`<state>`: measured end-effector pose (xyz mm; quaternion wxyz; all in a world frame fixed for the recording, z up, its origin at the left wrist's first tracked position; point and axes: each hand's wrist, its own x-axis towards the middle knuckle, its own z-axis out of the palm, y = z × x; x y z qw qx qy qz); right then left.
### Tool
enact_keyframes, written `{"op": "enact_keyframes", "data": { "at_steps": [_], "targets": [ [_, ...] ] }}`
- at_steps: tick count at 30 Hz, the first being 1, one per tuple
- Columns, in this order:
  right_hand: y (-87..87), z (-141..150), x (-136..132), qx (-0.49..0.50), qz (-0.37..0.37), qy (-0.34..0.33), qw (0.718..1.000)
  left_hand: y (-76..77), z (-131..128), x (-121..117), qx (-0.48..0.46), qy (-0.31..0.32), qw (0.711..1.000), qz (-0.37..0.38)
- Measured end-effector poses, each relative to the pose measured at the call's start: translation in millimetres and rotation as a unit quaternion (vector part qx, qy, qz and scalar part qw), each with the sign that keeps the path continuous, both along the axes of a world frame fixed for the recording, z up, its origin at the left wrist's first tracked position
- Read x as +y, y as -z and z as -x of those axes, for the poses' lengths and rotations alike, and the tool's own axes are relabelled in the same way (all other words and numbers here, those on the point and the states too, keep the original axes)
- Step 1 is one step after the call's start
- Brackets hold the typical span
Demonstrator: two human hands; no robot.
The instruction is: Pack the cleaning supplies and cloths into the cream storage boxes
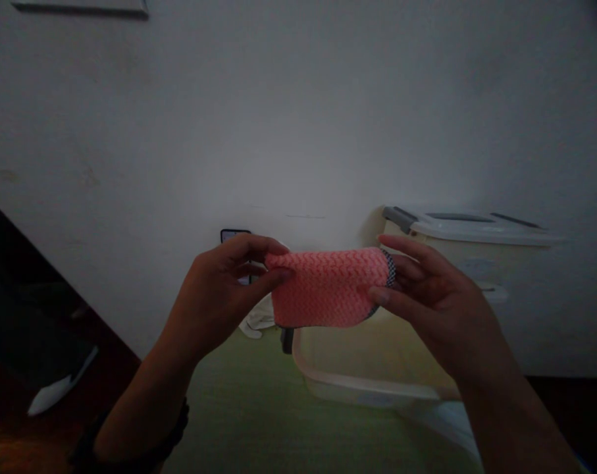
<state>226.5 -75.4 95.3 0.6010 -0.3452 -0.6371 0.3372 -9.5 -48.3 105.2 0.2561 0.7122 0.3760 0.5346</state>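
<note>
A pink cloth (330, 286) with a zigzag texture and a black-and-white checked edging is held up in front of me, looking folded. Its left end is pinched between the thumb and fingers of my left hand (229, 289). At the right end, my right hand (426, 293) has its thumb on the front of the cloth and fingers behind the checked edge, with the index finger stretched out above. Below the cloth sits an open, see-through plastic bin (372, 378), partly covered by the cloth and my right hand.
A lidded storage box (476, 230) stands against the wall (298, 118) at right. Behind my left hand are a phone (235, 234), mostly hidden, and some crumpled white material (253, 326). The surface underneath is green (249, 421). At far left a white-soled shoe (56, 395) shows.
</note>
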Motion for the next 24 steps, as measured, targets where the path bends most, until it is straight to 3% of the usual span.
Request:
{"op": "enact_keyframes", "data": {
  "at_steps": [6,12,18,24],
  "targets": [
    [-0.4,-1.9,-2.4,-0.08,-0.016,0.101,0.992,-3.3,-3.0,-3.3,0.023,-0.002,1.0,-0.011],
    [-2.6,-3.4,-6.7,-0.222,-0.07,0.187,0.954,-6.7,-4.7,-3.7,0.058,-0.035,0.998,-0.009],
    [-5.1,0.9,-6.0,-0.33,-0.148,0.22,0.906,-6.5,-5.2,-4.7,0.081,-0.063,0.995,-0.012],
    [-3.6,-6.1,-2.8,-0.328,-0.127,0.206,0.913,-7.5,-5.4,-4.4,0.087,-0.051,0.993,-0.061]
  ]
}}
